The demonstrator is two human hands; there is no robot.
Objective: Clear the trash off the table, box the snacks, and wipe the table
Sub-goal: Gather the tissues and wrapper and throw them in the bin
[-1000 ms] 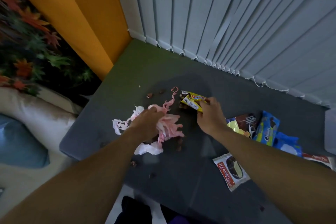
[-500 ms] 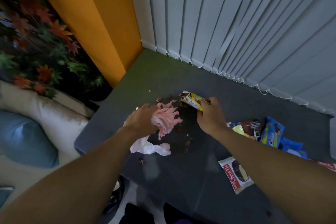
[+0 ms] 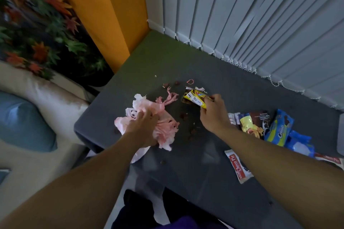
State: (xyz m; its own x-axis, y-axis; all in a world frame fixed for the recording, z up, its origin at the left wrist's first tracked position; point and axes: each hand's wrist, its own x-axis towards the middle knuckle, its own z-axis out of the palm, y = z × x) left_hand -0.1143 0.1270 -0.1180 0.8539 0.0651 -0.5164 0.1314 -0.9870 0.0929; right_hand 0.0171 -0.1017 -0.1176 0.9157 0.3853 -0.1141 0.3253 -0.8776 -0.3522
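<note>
The left hand (image 3: 143, 126) presses soft, crumpled pink tissue (image 3: 163, 128) near the matte grey table's (image 3: 242, 87) left edge, fingers seemingly curled into it. The right hand (image 3: 214, 115) pinches a glossy yellow wrapper (image 3: 194, 98) mid-table. Slick snack packets (image 3: 275, 128) crowd the right edge; open tabletop runs along the far edge.

The left hand (image 3: 143, 128) covers the middle of the pink tissue (image 3: 164, 117), fingertips sunk in its folds — grip unclear. Print on the yellow wrapper (image 3: 195, 99) is too small to read. The right forearm hides part of the Choco Pie packet (image 3: 237, 166). At the table's (image 3: 204, 182) right end a red packet (image 3: 329, 160) is cut off — crumbs (image 3: 192, 132) unidentifiable.
</note>
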